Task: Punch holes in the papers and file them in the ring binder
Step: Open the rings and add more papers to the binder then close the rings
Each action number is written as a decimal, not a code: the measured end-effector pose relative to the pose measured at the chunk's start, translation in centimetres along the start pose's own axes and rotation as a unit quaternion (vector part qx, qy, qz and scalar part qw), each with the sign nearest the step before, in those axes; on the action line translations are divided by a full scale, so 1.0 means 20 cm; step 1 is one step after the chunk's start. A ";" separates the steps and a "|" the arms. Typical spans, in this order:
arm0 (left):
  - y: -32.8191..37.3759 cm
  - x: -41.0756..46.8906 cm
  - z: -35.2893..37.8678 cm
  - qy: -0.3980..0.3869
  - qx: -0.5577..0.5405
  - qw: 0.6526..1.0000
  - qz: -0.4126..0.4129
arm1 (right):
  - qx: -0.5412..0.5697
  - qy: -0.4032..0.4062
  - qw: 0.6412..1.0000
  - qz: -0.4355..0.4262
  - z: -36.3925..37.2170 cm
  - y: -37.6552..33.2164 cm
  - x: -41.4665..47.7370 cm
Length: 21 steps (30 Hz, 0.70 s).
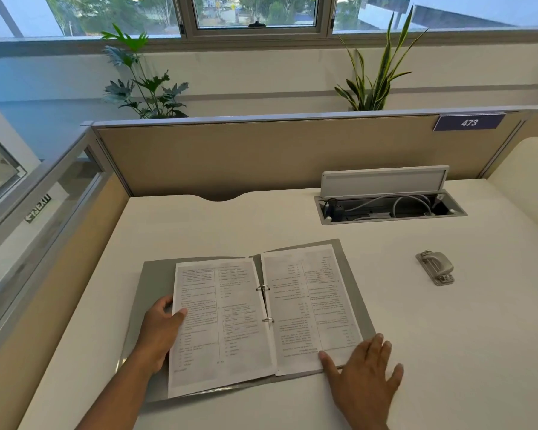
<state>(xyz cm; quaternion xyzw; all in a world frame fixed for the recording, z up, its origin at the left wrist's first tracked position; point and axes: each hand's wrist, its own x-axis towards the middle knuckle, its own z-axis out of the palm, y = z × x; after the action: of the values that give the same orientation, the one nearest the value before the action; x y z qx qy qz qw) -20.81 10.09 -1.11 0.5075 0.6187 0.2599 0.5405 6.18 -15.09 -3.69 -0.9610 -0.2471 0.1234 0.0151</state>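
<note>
A grey ring binder (156, 277) lies open on the white desk. Two metal rings (264, 288) stand at its spine. A printed sheet (227, 324) lies on the left side, threaded on the rings, and another printed sheet (314, 302) lies on the right side, upside down to me. My left hand (160, 330) holds the left sheet's outer edge, thumb on top and fingers under it. My right hand (365, 370) rests flat with spread fingers on the binder's lower right corner, thumb on the right sheet. A metal hole punch (437, 267) sits apart to the right.
An open cable tray (392, 209) with a raised lid and cords is sunk into the desk (199, 225) at the back right. Beige partitions (230, 153) wall the desk at the back and left. Two plants stand behind the partition.
</note>
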 end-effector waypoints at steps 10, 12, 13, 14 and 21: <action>-0.04 0.01 0.00 0.010 0.029 0.999 0.008 | 0.022 0.018 0.999 -0.034 0.01 -0.01 0.03; -0.05 0.01 0.01 0.013 0.033 0.999 0.007 | 0.029 0.019 0.999 -0.034 0.02 -0.01 0.04; -0.06 0.02 0.01 0.014 0.036 0.999 0.008 | 0.035 0.019 0.999 -0.033 0.02 -0.02 0.04; -0.07 0.02 0.01 0.015 0.037 0.999 0.010 | 0.039 0.019 0.998 -0.035 0.03 -0.02 0.04; -0.08 0.04 0.01 0.018 0.042 0.999 0.009 | 0.068 0.050 0.995 -0.044 0.14 -0.04 0.05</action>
<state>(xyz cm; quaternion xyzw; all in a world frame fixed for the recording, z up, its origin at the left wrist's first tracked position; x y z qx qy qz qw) -21.11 10.20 -2.95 0.5301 0.6343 0.2475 0.5053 5.99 -13.92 -6.60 -0.9508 -0.2793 0.0909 0.0985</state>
